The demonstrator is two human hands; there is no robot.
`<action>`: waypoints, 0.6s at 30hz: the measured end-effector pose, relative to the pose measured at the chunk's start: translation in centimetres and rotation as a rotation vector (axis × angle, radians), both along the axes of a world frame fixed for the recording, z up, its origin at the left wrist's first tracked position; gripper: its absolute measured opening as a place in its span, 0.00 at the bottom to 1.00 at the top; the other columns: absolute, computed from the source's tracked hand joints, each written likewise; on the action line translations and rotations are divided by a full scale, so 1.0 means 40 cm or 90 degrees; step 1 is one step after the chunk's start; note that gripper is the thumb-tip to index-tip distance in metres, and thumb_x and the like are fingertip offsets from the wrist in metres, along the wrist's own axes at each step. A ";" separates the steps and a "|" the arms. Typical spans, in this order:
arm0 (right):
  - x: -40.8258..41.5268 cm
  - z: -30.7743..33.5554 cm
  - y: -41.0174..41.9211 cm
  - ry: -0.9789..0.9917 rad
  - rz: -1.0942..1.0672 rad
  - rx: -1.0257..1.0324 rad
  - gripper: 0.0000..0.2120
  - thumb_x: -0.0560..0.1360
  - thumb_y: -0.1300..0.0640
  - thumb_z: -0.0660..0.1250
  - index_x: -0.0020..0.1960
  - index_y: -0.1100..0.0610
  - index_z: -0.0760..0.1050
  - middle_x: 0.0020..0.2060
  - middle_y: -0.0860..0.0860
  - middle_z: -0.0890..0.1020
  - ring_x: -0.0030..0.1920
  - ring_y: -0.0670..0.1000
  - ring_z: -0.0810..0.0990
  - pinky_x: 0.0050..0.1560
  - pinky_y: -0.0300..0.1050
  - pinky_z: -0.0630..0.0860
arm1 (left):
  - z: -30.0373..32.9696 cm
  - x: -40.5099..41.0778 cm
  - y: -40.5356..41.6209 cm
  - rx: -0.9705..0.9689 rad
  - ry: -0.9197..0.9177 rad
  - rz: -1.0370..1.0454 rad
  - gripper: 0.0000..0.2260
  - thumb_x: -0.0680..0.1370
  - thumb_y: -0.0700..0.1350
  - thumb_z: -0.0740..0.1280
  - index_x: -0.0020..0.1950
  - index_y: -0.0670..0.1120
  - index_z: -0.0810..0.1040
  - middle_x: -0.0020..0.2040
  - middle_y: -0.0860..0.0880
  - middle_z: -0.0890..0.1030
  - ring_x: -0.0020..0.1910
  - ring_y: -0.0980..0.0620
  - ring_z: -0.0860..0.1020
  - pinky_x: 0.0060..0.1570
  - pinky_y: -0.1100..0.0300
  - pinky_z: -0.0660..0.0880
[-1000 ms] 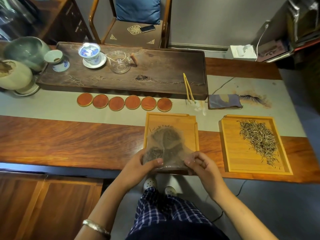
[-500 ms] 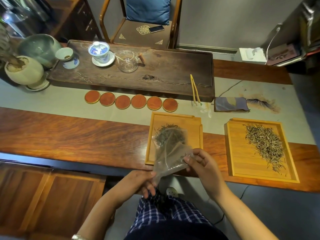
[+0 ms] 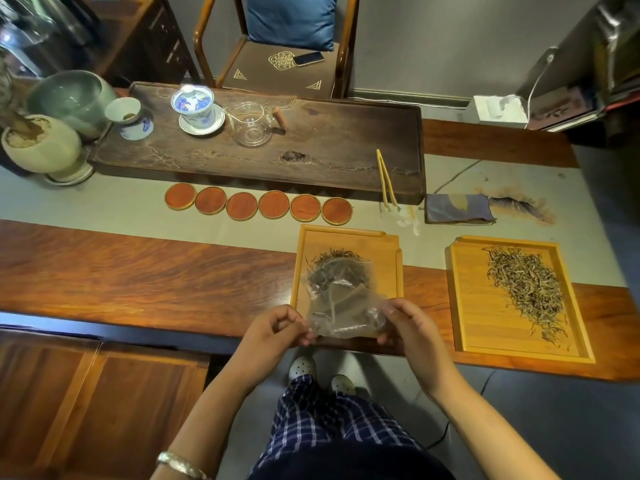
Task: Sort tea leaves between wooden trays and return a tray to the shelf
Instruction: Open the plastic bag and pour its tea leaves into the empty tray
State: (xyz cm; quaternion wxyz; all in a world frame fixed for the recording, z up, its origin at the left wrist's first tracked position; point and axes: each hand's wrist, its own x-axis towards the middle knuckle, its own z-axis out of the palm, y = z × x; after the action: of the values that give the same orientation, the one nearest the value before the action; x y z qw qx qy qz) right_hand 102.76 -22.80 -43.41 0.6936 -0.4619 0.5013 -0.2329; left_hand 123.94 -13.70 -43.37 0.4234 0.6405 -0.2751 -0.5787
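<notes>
A clear plastic bag (image 3: 341,306) was held by both hands above the near end of the left wooden tray (image 3: 393,271). The grip of the left hand (image 3: 277,329) was closed on the bag's lower left corner, pinched between thumb and fingertips, and the grip of the right hand (image 3: 403,323) was closed on its lower right corner. Dark tea leaves (image 3: 332,259) were seen on the left tray, partly behind the bag; whether any lay inside the bag could not be told. A larger spread of pale tea leaves (image 3: 523,289) was laid across the right wooden tray (image 3: 471,306), well apart from the hands. Both trays were set on the tabletop (image 3: 138,271) near its front edge. A row of six round coasters (image 3: 258,204) was lined up beyond the left tray.
</notes>
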 end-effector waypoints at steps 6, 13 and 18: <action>-0.007 0.007 -0.006 0.001 -0.103 0.071 0.14 0.82 0.59 0.55 0.47 0.60 0.78 0.34 0.50 0.81 0.32 0.46 0.77 0.33 0.37 0.76 | 0.003 0.010 -0.005 -0.056 -0.041 0.052 0.06 0.79 0.34 0.63 0.42 0.37 0.76 0.34 0.50 0.83 0.37 0.55 0.82 0.41 0.66 0.78; -0.001 0.007 -0.007 0.087 -0.037 0.000 0.12 0.79 0.59 0.62 0.39 0.60 0.77 0.26 0.48 0.75 0.27 0.45 0.73 0.31 0.36 0.72 | 0.017 0.021 -0.025 -0.081 -0.031 0.069 0.07 0.78 0.33 0.64 0.41 0.41 0.77 0.36 0.49 0.84 0.42 0.52 0.82 0.50 0.60 0.79; 0.008 0.011 -0.009 0.064 -0.046 -0.045 0.10 0.78 0.61 0.63 0.39 0.61 0.77 0.25 0.46 0.77 0.27 0.42 0.74 0.30 0.33 0.72 | 0.032 0.021 -0.040 -0.096 -0.032 0.096 0.06 0.78 0.33 0.64 0.42 0.38 0.77 0.37 0.46 0.83 0.42 0.49 0.81 0.51 0.55 0.78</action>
State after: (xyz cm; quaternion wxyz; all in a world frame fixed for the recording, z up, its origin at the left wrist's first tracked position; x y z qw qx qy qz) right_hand 103.10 -23.18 -42.98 0.6421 -0.4789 0.5431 -0.2517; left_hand 124.79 -15.29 -42.09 0.5057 0.6400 -0.2794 -0.5067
